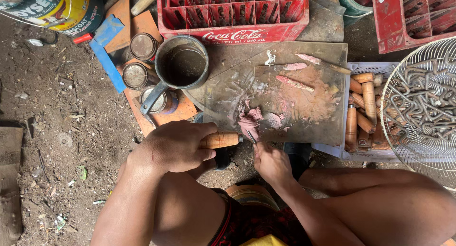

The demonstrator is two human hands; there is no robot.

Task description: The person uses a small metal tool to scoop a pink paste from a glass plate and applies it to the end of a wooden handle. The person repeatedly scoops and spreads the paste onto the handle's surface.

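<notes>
In the head view, a turned wooden tool handle of orange-brown colour (pixel 219 140) is gripped in the left hand (pixel 176 146), whose fingers (pixel 202 132) are wrapped tight around its rear part, so that only the front end with its metal collar sticks out to the right of the fist. The handle lies level, just off the near edge of a smeared grey metal mixing board (pixel 285 96), with its collar end touching a lump of pink putty (pixel 250 121) near the board's near-left corner. The right hand (pixel 271 163) is held just beside that end, its fingers (pixel 259 148) pinched together on a thin dark metal blade or spike (pixel 251 136); what this piece is cannot be made out, as it is small and partly covered by the fingertips. A thin reddish-brown film is spread over the middle of the board.

Beyond the board's far-left corner a dark metal pot with a long handle (pixel 183 65) is seen among round tin cans (pixel 142 46). By the right edge a white plastic crate of more wooden handles (pixel 363 106) is partly hidden by the board. A red bottle crate (pixel 232 13) is cut off by the top of the frame, and a white wire basket of bent metal hooks (pixel 422 103) by the right side.
</notes>
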